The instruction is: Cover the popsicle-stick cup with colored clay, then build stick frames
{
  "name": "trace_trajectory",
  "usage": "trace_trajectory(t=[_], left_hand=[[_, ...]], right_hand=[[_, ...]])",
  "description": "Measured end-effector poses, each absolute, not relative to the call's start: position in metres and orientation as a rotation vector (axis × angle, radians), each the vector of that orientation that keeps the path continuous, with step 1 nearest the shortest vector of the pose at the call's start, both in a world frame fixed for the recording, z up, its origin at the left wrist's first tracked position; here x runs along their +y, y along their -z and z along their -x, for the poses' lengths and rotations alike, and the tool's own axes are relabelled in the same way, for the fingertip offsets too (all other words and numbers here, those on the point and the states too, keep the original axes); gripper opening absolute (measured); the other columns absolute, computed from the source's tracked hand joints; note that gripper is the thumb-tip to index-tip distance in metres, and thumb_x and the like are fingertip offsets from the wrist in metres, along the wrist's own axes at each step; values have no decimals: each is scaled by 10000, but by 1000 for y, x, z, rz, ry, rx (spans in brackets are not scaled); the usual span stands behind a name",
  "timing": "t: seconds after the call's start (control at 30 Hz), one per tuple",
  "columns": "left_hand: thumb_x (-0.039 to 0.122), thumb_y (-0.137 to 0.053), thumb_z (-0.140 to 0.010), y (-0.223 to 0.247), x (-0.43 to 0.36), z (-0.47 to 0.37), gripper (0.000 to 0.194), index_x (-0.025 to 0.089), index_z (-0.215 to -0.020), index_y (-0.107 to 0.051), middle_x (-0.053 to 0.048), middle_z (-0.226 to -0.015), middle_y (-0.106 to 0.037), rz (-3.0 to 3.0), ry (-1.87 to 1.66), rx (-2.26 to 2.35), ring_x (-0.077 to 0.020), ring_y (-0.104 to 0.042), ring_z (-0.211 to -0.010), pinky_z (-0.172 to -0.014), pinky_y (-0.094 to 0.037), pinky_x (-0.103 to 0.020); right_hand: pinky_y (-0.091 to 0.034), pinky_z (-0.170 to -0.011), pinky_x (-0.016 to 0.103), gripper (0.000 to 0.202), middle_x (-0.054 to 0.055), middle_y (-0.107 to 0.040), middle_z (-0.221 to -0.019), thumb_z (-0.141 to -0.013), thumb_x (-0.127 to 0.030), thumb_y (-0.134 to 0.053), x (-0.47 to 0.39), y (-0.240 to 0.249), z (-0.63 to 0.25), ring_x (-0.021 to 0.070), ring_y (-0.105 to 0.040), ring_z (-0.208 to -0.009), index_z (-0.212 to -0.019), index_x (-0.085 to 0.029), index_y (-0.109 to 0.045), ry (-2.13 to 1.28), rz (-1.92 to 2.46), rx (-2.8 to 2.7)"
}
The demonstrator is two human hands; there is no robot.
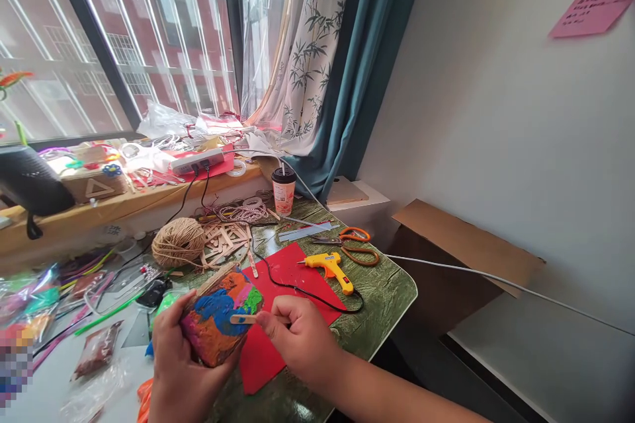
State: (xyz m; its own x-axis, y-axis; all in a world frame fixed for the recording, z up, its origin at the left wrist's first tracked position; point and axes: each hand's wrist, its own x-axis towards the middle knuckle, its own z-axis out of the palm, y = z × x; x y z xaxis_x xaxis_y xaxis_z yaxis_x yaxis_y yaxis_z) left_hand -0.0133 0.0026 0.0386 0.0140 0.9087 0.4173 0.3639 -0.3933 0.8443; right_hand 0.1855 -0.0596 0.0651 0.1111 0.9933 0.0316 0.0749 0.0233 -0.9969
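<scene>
My left hand is wrapped round a small block-like object, tilted, its face covered in patches of orange, blue, green and pink clay-like material. Pinched between thumb and fingers of my right hand is a flat wooden stick, its tip touching the blue patch. Under and behind the hands lies a red sheet, and on it rests a yellow glue gun with a black cord. Orange-handled scissors are just beyond the glue gun.
A ball of twine, wooden pieces and a lidded paper cup stand behind. Clay packets and coloured pipe cleaners lie left. A power strip sits on the cluttered sill. The green table's edge is at right, near a cardboard box.
</scene>
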Motion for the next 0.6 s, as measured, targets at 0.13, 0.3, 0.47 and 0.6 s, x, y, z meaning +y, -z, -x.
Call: trace_trajectory(t=[0.13,0.3,0.47,0.6], left_hand=[[470,-990,-632,-39,1,9,984,283,-1438,-458,-81,-1325,-573,-1733,-1335,1230,-357,-671,-1230,-1068,-608,-515],[458,-1014,-594,-35,0,4,991,256,-1414,-494,-91,-1308,-615,-1659,-1372,1146,-341,-694,-1193,-1048,-618,-492],[363,-1052,-505,-22,11,13,1014,245,-1368,-533,-88,-1296,-628,-1655,-1431,1082,-308,-712,-1134,-988,-645,-441],[314,-1038,-506,-11,17,19,1060,259,-1407,-482,-103,-1321,-627,-1745,-1394,1077,-318,-722,-1124,-963,-653,-445]], right_hand=[[-215,-536,299,691,-69,-318,-590,-887,-853,-602,-60,-69,-188,122,-278,-576,-632,-250,-379,-1124,1251,-1204],[-246,-550,292,670,-71,-329,-614,-948,-833,-545,-65,-72,-189,120,-292,-586,-667,-241,-405,-1053,1149,-1133],[-194,-498,281,698,-90,-325,-574,-844,-864,-670,-60,-59,-184,99,-253,-534,-658,-242,-414,-1270,1116,-1003],[-300,-523,259,618,-70,-430,-631,-923,-808,-638,-59,-50,-177,104,-364,-547,-757,-227,-510,-1124,981,-764]])
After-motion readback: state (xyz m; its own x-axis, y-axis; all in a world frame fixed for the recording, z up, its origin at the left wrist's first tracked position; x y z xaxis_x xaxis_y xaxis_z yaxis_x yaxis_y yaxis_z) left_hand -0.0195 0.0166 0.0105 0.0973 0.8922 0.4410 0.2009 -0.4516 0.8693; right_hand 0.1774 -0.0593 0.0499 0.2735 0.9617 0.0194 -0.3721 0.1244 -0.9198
